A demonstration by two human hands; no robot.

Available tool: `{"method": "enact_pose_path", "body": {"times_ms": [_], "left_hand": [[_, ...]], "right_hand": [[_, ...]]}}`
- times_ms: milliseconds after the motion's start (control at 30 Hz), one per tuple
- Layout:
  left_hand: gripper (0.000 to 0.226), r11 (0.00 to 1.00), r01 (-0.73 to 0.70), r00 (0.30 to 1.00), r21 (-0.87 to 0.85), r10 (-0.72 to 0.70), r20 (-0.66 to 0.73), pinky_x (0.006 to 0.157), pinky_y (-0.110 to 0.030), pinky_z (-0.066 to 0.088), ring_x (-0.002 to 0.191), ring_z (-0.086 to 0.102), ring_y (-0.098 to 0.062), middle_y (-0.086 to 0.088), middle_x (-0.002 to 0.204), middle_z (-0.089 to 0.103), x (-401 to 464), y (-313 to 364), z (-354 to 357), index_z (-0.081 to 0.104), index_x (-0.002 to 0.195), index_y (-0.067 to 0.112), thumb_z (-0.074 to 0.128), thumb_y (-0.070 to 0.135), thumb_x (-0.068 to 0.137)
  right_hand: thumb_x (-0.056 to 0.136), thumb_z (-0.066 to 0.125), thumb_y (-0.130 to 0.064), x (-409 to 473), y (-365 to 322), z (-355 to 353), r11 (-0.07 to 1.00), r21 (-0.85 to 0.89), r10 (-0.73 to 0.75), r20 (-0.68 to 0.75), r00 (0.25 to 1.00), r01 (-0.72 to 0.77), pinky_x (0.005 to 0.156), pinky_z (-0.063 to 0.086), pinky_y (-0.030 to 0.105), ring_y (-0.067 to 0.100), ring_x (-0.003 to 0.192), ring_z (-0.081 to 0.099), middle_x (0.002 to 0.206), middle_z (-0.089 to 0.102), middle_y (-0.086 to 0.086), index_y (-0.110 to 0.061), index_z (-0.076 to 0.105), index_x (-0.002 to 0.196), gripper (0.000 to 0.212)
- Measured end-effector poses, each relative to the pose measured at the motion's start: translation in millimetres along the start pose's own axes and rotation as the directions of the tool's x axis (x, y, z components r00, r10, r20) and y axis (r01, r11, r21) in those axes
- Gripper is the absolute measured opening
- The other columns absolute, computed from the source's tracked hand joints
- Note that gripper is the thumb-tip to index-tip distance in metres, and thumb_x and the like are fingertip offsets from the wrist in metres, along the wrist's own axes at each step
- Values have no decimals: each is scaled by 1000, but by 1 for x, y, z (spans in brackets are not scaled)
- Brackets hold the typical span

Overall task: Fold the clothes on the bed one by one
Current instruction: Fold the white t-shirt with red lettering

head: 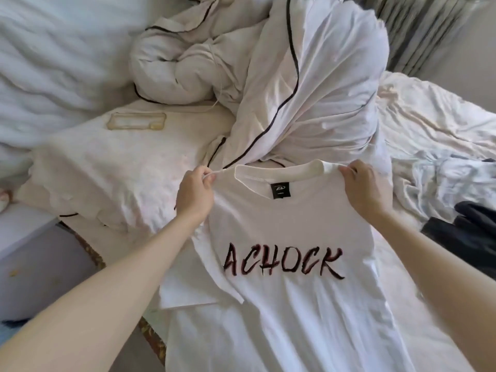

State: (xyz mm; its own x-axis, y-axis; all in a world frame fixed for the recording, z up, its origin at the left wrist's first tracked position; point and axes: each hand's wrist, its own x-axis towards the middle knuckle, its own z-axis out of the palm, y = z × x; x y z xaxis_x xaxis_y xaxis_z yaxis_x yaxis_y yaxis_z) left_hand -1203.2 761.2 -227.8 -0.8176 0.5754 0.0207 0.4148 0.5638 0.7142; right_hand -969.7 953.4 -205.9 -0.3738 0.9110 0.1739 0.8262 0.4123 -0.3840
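- Holding a white T-shirt [290, 232] up by its shoulders over the bed [418, 124], the person shows its front, printed "ACHOCK".
- Left hand [197, 196] pinches the left shoulder seam, fingers curled tight on the cloth.
- Right hand [363, 187] pinches the right shoulder beside the collar, fingers clamped on the fabric.
- Shirt's hem hangs down toward the camera.
- Behind it a white duvet [308, 84] with black piping lies bunched.
- Left of that, a clear phone case [137, 121] rests on a pillow [120, 170].
- Dark clothes [467, 237] lie at the right.

Left hand [197, 193]: my arm is extended forward, fingers pinched.
Right hand [366, 187]: my arm is extended forward, fingers pinched.
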Motion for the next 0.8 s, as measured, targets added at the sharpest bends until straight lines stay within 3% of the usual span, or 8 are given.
{"method": "enact_pose_path", "body": {"times_ms": [100,233,367,467,633,733,800], "left_hand": [[20,999,-23,999,24,24,-49,73,-26,31,97,52,-31,-16,109,53,26,-18,47,57,104,6,42,19,100],[22,993,-91,993,77,96,-65,80,-33,39,101,51,-26,-8,108,58,48,-45,96,57,106,8,46,25,98],[30,985,-55,998,162,56,3,91,-40,39,109,51,-28,-7,115,60,50,-80,136,58,111,8,54,32,94],[26,974,-32,999,226,23,42,88,-35,35,111,50,-31,-14,117,57,49,-101,151,59,111,2,52,22,95],[16,950,-164,978,267,192,-81,79,-43,34,94,52,-40,-24,104,56,74,-109,150,59,98,-1,49,11,95],[17,941,-185,979,283,201,-28,78,-44,36,93,52,-39,-22,101,57,77,-115,149,58,97,1,52,16,95],[23,954,-104,994,281,104,15,81,-42,36,99,51,-38,-20,105,58,73,-121,146,56,102,1,54,22,95]], "right_hand": [[101,38,-30,26,11,51,999,19,34,11,999,-34,71,28,35,37,100,53,112,58,18,-2,57,103,35],[100,39,-29,51,24,112,999,-13,35,33,999,-34,85,35,44,38,105,51,112,57,20,-3,57,101,32],[100,38,-29,49,42,166,995,-92,45,143,989,-32,91,30,42,33,113,45,119,54,16,-7,56,110,30],[100,38,-24,43,58,192,994,-98,65,165,984,-49,89,32,43,37,110,47,117,54,19,-3,55,111,29],[101,32,-16,67,74,194,987,-14,157,-37,987,-158,92,28,42,38,110,45,118,51,24,4,51,111,29],[99,34,-16,64,80,201,981,-103,167,16,986,-165,95,26,42,35,116,42,119,50,21,-1,52,114,27],[98,35,-17,55,80,205,974,-148,184,69,980,-173,97,24,42,33,119,39,123,48,20,-3,50,118,29]]}}
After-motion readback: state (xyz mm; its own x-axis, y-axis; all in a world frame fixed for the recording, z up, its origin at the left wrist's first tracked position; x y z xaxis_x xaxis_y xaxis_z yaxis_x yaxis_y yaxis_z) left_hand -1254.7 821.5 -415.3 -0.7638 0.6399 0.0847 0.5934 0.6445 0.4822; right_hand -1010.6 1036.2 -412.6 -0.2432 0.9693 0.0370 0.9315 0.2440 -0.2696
